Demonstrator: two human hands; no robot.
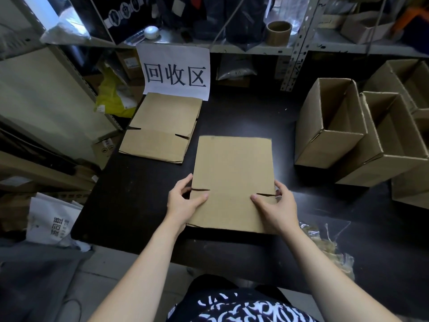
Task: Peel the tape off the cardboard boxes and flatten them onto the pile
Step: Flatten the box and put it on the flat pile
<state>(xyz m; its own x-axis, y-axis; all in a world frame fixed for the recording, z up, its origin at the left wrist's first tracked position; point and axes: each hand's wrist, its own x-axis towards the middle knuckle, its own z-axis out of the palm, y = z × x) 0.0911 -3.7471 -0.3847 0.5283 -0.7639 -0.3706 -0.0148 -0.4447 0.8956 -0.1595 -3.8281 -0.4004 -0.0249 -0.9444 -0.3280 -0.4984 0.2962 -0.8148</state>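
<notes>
1. a flat box [232, 180] lies on the dark counter [250, 117], near the front edge, with its long side running away from the person.
2. the left hand [183, 202] grips the box's left edge beside a slit between two flaps. the thumb lies on top of the cardboard and the fingers [185, 181] curl at the edge.
3. the right hand [277, 209] grips the right edge by the matching slit. its thumb is pressed flat on top, and its other fingers wrap round the side, partly hidden by the cardboard.
4. both hands are closed on this one box and hold nothing else.
5. the pile [162, 129] of flattened cardboard sits at the back left of the counter, apart from the held box. its far end is just below a white paper sign [176, 70] with three large black characters.
6. the sign hangs from the front of a metal shelf [232, 49], and a cardboard ring [278, 33] stands on that shelf.
7. open boxes [329, 126] stand side by side and touching at the right of the counter, apart from the held box.
8. a crumpled wad of tape [325, 247], clear and shiny, lies at the front right of the counter, near the right forearm.
9. off the counter's left side, a yellow bag [111, 96] sits behind the pile, and a white bag [51, 221] with printed characters lies lower down.
</notes>
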